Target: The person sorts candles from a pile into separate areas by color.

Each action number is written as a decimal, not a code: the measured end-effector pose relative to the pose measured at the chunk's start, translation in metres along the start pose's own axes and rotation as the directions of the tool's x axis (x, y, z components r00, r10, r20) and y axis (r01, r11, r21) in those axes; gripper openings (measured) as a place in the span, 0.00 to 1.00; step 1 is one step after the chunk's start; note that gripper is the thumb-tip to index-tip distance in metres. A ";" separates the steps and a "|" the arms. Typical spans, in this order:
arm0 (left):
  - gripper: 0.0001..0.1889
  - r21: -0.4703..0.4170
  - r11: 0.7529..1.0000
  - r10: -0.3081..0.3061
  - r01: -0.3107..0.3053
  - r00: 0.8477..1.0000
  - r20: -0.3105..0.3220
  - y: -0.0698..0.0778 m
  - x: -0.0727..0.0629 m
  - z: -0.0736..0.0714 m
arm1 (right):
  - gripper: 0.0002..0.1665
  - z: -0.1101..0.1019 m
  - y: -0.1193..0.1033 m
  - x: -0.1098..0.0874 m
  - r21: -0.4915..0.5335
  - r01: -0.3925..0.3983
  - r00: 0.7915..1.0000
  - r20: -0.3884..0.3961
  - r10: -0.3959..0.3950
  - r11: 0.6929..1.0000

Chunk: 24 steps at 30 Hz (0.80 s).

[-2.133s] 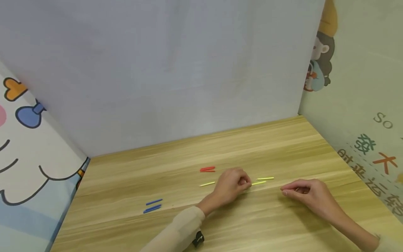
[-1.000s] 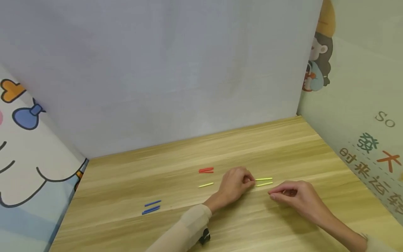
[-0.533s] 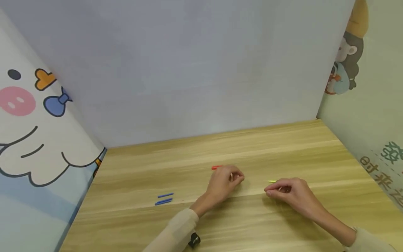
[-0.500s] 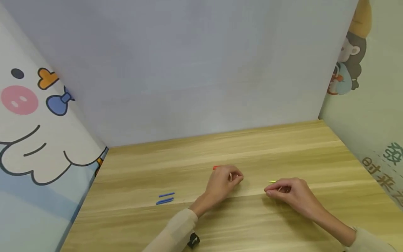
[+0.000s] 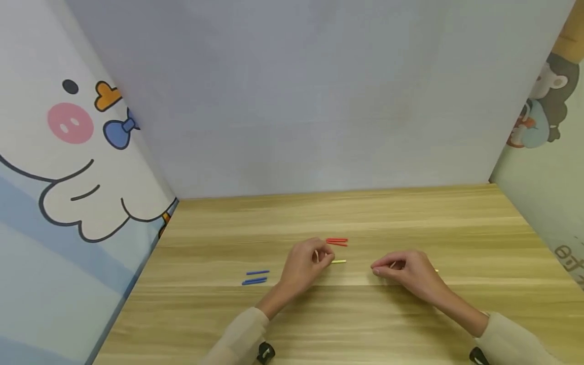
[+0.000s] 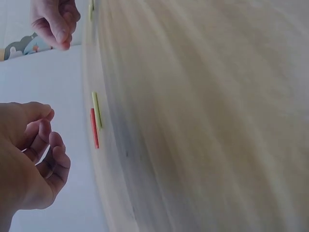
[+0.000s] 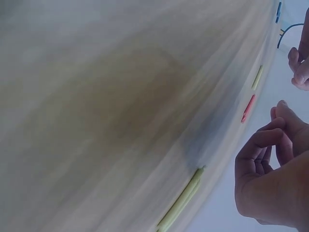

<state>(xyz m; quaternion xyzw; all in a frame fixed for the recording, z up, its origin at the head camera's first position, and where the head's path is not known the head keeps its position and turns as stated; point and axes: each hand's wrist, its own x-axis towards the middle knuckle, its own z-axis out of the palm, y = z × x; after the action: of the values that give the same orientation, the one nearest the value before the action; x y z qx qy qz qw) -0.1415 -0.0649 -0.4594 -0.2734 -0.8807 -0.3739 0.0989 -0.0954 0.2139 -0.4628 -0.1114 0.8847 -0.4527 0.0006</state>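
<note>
My left hand [image 5: 304,263] hovers over the table with loosely curled fingers, thumb near the index finger. In the left wrist view nothing sits between its fingertips. One short yellow stick [image 5: 339,261] lies right at those fingertips in the head view, flat on the wood. Just beyond it are thin red sticks [image 5: 336,239] side by side. My right hand [image 5: 410,271] hangs to the right, fingers curled and thumb close to the index tip, holding nothing. Yellow sticks [image 7: 182,199] lie together on the table beneath it, mostly hidden by the hand in the head view.
Three blue sticks [image 5: 256,280] rest left of the left hand. The wood-grain table [image 5: 337,324] meets a pale back wall [image 5: 292,126], with a cartoon-printed panel [image 5: 68,177] at left and a greenish one [image 5: 547,187] at right.
The near yellow stick on the right shifted beside its neighbour. The left hand then left that pair and moved left to the single yellow stick. The head view turned, and the right hand now overlaps the pair.
</note>
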 end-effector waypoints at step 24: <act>0.03 -0.012 0.994 -0.105 0.104 0.994 -0.043 -0.028 -0.026 -0.026 | 0.02 0.045 -0.013 0.061 -0.152 0.089 0.995 0.049 -0.083 0.984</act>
<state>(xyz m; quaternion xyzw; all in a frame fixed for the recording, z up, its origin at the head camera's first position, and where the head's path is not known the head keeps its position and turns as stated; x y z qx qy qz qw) -0.1359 -0.1098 -0.4681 -0.2193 -0.8896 -0.3887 0.0970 -0.1474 0.1589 -0.4732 -0.1589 0.9112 -0.3801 -0.0086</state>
